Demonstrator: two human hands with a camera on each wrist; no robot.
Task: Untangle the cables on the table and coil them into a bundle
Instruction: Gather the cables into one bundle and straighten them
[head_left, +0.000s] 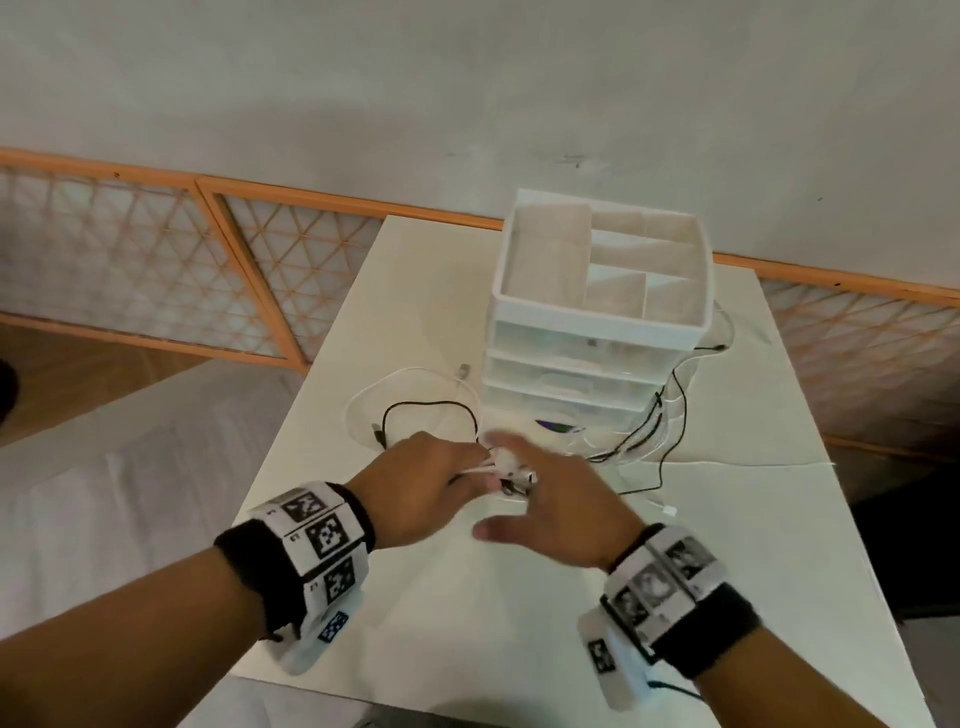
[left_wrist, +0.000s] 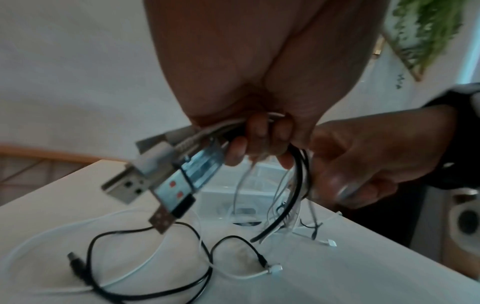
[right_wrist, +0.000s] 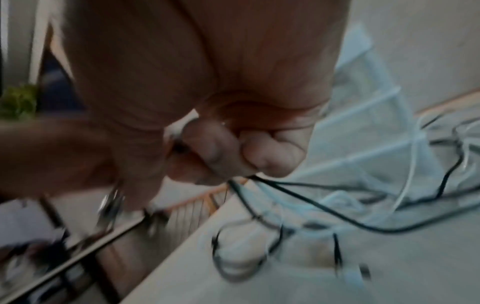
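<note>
Black and white cables (head_left: 431, 408) lie tangled on the white table (head_left: 519, 623), and more strands (head_left: 649, 426) run past the drawer unit's right side. My left hand (head_left: 447, 467) is held above the table's middle. In the left wrist view its fingers (left_wrist: 259, 144) curl round a bunch of cable ends, with several USB plugs (left_wrist: 161, 176) sticking out to the left. My right hand (head_left: 524, 467) touches it from the right. Blurred in the right wrist view, its curled fingers (right_wrist: 233, 156) pinch black and white strands (right_wrist: 298, 191) that trail down to the table.
A white drawer unit (head_left: 597, 322) with an open divided tray on top stands at the back of the table. A small white plug (head_left: 670, 511) lies to the right of my hands. An orange lattice rail (head_left: 234, 249) runs along the wall behind.
</note>
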